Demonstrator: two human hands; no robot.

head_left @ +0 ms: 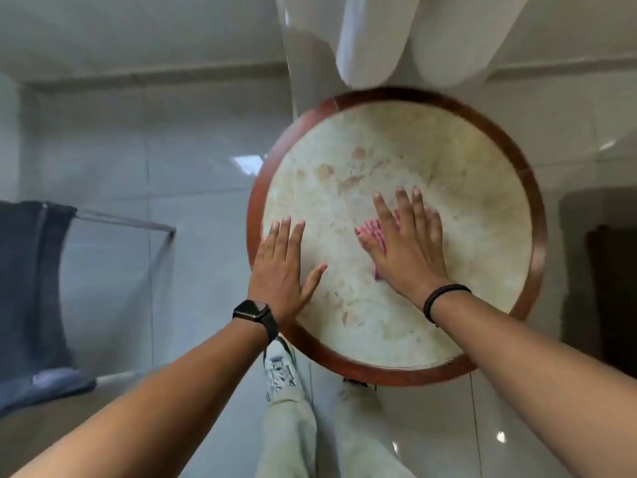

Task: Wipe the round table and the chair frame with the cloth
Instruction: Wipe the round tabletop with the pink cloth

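A round table [482, 243] with a pale marbled top and a reddish-brown wooden rim fills the middle right of the head view. My right hand [406, 250] lies flat on its top, fingers spread, pressing a pink-and-white checked cloth [374, 231] that peeks out under the fingers and palm. My left hand [281, 267] rests flat on the table's left edge, fingers apart, holding nothing. A black watch sits on my left wrist and a dark band on my right. No chair frame is identifiable in view.
White curtains [396, 39] hang just beyond the table's far edge. A dark garment on a thin metal rack [34, 270] stands at the left. A glossy pale tiled floor surrounds the table. My legs and a shoe [279, 367] are below the table's near rim.
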